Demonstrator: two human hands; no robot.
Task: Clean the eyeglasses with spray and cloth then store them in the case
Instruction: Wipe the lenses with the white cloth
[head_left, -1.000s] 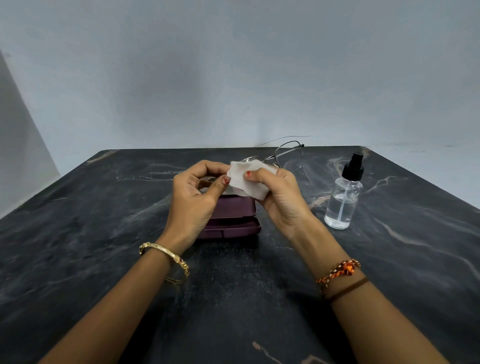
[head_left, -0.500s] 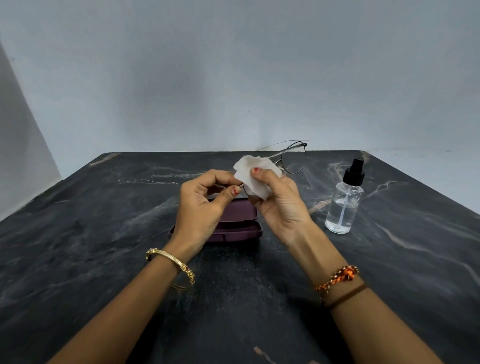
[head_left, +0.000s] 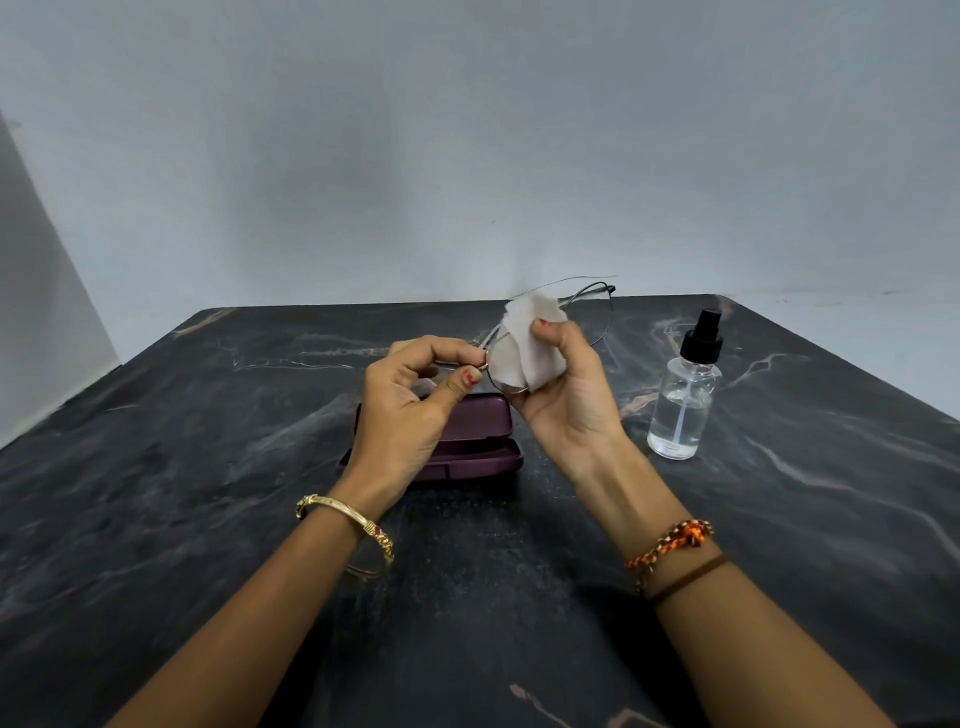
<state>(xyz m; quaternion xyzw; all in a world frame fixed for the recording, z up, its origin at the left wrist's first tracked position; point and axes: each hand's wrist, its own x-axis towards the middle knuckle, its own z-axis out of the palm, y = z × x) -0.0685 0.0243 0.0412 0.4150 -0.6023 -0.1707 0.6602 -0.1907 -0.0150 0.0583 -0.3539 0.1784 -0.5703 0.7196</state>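
Dark marble-patterned tabletop (head_left: 779, 519), pale veins, plain grey-blue wall behind. Eyeglasses (head_left: 597, 312): thin dark wire frame, held in the air above the table's middle, over the case; one rim and a slender temple project to the far right, past the cloth, the temple tip reaching in front of the wall. White cloth (head_left: 524, 348), folded and creased, wraps the near lens. Right hand (head_left: 566, 395) clamps the cloth onto that lens, thumb pressing on the front, palm turned toward the camera. Left hand (head_left: 410, 410) pinches the frame between thumb and curled forefinger just left of the cloth. Maroon case (head_left: 478, 441) lies on the table beneath the hands, partly hidden by the left hand; whether its lid is latched cannot be told. Clear spray bottle (head_left: 685, 410) with black pump top stands upright to the right, apart from the hands, part-filled with clear liquid. Compared with a second ago: glasses and cloth are raised higher, the cloth stands more upright, the right palm has rotated toward the camera, and the case shows more of its top. Gold bangle (head_left: 348, 525) on left wrist; orange braided band (head_left: 675, 540) on right.
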